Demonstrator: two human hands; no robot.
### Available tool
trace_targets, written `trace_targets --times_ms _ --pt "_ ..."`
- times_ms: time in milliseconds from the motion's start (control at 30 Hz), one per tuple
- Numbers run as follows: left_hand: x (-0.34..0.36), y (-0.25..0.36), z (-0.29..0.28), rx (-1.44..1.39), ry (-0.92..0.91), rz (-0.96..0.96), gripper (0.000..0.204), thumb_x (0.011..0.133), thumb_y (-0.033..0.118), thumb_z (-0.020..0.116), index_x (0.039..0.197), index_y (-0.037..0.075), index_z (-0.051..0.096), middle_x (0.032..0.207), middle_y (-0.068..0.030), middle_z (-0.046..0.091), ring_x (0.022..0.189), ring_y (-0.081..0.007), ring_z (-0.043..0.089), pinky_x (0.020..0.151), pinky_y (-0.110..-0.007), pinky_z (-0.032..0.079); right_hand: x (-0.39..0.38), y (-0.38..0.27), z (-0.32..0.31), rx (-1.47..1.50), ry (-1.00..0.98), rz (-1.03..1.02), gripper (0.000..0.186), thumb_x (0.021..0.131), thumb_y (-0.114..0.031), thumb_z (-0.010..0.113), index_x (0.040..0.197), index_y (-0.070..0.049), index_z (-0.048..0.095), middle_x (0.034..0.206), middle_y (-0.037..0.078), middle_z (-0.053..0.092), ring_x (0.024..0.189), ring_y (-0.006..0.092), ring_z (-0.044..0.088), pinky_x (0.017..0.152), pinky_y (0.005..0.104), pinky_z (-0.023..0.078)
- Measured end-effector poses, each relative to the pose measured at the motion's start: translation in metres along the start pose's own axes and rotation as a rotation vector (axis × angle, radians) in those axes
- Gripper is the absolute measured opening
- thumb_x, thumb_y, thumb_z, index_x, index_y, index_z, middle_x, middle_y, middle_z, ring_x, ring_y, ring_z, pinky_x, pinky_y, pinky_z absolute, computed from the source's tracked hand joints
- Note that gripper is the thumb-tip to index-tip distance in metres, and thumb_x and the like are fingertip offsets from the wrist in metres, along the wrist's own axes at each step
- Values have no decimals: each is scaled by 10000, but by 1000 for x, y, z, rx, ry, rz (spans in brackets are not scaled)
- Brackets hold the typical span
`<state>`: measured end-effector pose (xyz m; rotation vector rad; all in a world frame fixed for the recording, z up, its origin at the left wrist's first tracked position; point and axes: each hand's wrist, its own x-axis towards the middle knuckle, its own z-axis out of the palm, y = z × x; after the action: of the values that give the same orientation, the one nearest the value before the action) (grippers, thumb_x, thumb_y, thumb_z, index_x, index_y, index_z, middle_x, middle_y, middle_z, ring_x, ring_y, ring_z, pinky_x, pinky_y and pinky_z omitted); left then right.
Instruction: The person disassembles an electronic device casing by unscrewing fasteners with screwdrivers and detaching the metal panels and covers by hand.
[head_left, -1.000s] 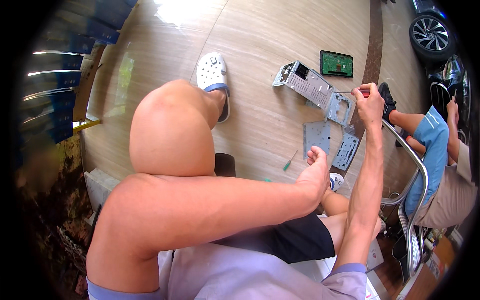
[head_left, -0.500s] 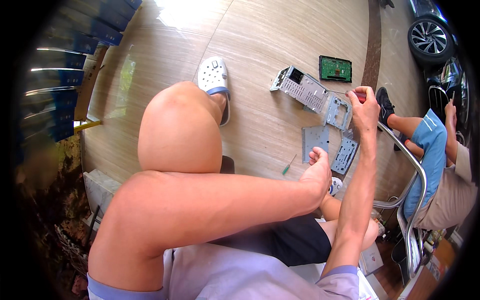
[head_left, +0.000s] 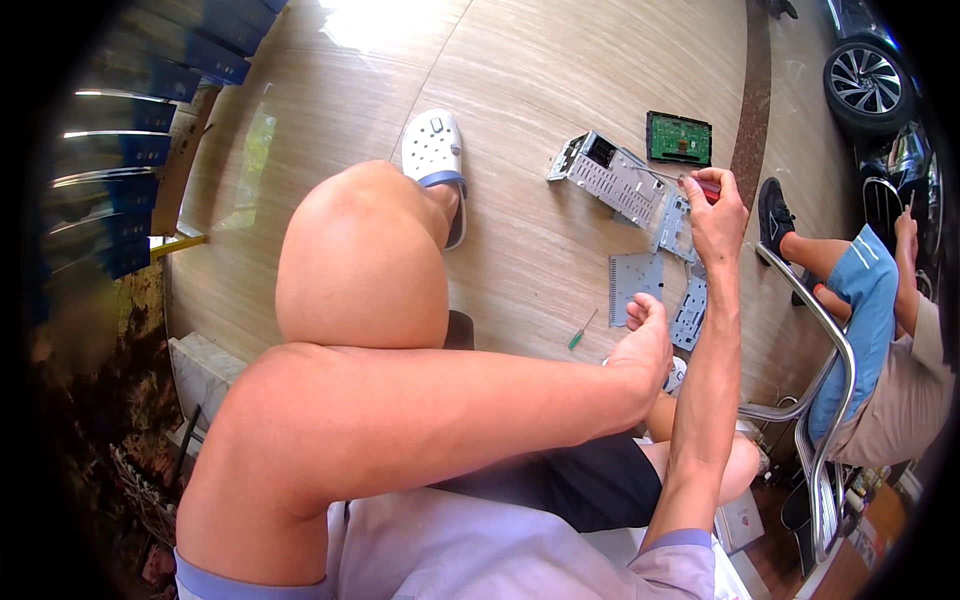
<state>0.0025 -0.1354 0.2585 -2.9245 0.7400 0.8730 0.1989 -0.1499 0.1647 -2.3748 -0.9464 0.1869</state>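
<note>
My right hand [head_left: 718,220] is closed around the red handle of a screwdriver [head_left: 708,188]. Its thin shaft points left over a silver slotted metal housing [head_left: 620,180], and I cannot tell whether the tip touches it. My left hand [head_left: 643,345] is low by a flat grey metal plate [head_left: 632,278], fingers curled in; whatever they may hold is hidden. Between the housing and my right wrist lies a metal bracket with a square cutout [head_left: 674,228]. Another cut-out metal plate [head_left: 690,312] is partly covered by my right forearm.
A green circuit board in a black frame [head_left: 680,138] lies beyond the housing. A small green-handled screwdriver [head_left: 577,338] lies on the tiled floor. At right are a bent chrome tube frame [head_left: 835,330], a seated person's leg in blue [head_left: 865,280] and a car wheel [head_left: 868,82].
My right hand with the red screwdriver has moved slightly left, closer to the housing. The whole view has shifted a little; my left hand keeps its place by the plate.
</note>
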Motion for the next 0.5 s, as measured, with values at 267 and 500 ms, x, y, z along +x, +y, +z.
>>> trace_targets --times_ms 267,500 --pt "-1 -1 -2 11 -4 14 566 789 406 722 1241 71 654 1228 -125 647 1147 -341 593 1005 -561 375 -1 -10 -2 -42 -23 3 184 876 -189 722 1000 -70 654 909 121 735 858 245 718 767 363 544" --pt "-1 0 0 4 2 -12 574 780 411 729 1235 68 658 1216 -131 652 1149 -337 594 1007 -559 372 -1 -15 -1 -46 -32 2 175 880 -172 716 999 -65 643 908 144 733 866 272 721 769 378 542"
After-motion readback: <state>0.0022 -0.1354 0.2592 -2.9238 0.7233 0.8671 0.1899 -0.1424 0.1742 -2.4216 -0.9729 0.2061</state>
